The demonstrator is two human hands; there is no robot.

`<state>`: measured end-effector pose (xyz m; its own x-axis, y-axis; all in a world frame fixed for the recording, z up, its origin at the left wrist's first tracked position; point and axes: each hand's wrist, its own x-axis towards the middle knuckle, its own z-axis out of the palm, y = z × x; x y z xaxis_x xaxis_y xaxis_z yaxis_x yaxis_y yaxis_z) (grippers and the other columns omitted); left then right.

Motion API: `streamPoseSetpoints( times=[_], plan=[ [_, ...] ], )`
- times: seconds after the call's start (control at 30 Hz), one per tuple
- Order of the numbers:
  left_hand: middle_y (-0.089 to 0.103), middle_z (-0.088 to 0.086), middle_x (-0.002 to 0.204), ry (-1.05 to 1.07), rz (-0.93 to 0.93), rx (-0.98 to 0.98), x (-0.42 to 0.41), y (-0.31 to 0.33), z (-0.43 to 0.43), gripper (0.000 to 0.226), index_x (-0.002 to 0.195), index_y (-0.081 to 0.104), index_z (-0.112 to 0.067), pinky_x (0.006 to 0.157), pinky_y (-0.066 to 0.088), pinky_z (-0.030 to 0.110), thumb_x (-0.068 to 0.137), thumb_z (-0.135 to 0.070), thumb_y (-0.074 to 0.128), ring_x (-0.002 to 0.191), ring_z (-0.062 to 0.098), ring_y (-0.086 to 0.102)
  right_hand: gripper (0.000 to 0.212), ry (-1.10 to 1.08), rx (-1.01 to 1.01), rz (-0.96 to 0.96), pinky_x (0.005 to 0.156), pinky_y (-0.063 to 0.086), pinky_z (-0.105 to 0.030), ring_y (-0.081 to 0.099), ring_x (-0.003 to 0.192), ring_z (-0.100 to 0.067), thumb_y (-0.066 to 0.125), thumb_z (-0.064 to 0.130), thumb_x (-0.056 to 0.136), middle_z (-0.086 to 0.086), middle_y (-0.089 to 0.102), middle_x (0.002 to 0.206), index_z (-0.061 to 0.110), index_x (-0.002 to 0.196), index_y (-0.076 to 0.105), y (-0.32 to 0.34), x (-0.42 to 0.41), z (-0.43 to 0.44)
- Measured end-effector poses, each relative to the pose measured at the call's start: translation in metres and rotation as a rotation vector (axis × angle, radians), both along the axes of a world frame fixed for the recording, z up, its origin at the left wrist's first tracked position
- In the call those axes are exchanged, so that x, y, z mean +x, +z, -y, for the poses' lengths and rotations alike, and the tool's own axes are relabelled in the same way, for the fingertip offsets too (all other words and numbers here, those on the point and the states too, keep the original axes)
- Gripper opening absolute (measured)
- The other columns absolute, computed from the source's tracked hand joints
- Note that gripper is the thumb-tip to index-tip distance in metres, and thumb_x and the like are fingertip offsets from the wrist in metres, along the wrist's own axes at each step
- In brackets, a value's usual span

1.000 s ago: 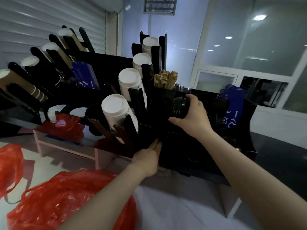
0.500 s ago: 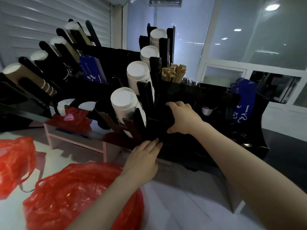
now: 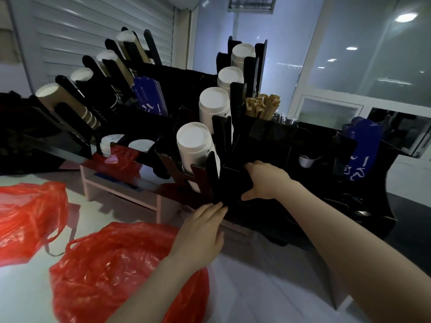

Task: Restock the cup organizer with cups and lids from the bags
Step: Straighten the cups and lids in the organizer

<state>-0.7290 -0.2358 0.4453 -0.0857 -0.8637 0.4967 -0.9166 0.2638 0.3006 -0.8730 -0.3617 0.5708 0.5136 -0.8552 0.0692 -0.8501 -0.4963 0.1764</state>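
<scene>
The black cup organizer [image 3: 275, 138] stands on the counter with a row of white cup stacks [image 3: 193, 141] slanting out of its slots. My right hand [image 3: 268, 180] reaches into the organizer's dark front slot, thumb and fingers curled round a stack of black lids [image 3: 235, 183] that barely stands out against the black panels. My left hand [image 3: 205, 224] rests with straight fingers against the organizer's lower front edge. Below my left arm lies an open red plastic bag [image 3: 112, 264].
A second red bag [image 3: 28, 213] lies at the left. A second black rack holds brown paper cups [image 3: 58, 96], with white lids [image 3: 109, 141] below it on a pink stand [image 3: 121, 192]. Wooden stirrers [image 3: 263, 106] and blue sleeves [image 3: 363, 150] sit in the organizer. The counter edge runs at lower right.
My right hand has carried the black lids from the organizer's top down to its front slot. My left hand stays at the lower front edge. The camera has moved slightly.
</scene>
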Motion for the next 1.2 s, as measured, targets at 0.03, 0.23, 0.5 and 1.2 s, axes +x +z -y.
streamPoseSetpoints(
  times=[0.03,0.23,0.5,1.2],
  plan=[
    [0.02,-0.012,0.155,-0.005,-0.007,0.003,0.0,-0.001,-0.001,0.058,0.149,0.023,-0.027,0.107,0.001,0.014,0.094,-0.032,0.044,0.141,0.006,0.011,0.076,0.017,-0.004,0.026,0.08,0.053,-0.038,0.054,0.111,-0.027,0.075,0.051,0.072,-0.005,0.051,0.127,0.018,0.135,0.046,0.0,-0.004,-0.001],
    [0.022,-0.013,0.154,-0.017,-0.049,0.025,-0.002,-0.005,-0.001,0.057,0.149,0.024,-0.027,0.109,0.004,0.015,0.095,-0.031,0.044,0.141,0.005,0.011,0.043,0.117,-0.06,-0.067,0.091,0.041,-0.037,0.051,0.118,-0.021,0.059,0.047,0.087,0.004,0.053,0.132,0.032,0.128,0.057,-0.011,-0.018,-0.012],
    [0.028,-0.013,0.152,-0.042,-0.046,0.018,-0.005,-0.002,-0.008,0.055,0.147,0.029,-0.027,0.109,0.006,0.014,0.094,-0.031,0.047,0.14,0.004,0.015,0.047,0.051,-0.007,-0.076,0.067,0.04,-0.031,0.061,0.096,-0.024,0.058,0.05,0.084,-0.002,0.064,0.108,0.02,0.12,0.059,-0.004,-0.011,-0.014],
    [0.026,-0.015,0.152,-0.053,-0.077,-0.013,-0.011,0.018,-0.011,0.055,0.146,0.029,-0.03,0.108,0.002,0.011,0.094,-0.029,0.048,0.135,-0.008,0.007,0.057,0.053,-0.109,-0.084,0.102,0.037,-0.042,0.039,0.128,-0.03,0.057,0.043,0.088,-0.007,0.045,0.139,0.023,0.14,0.045,-0.009,-0.018,-0.017]
  ],
)
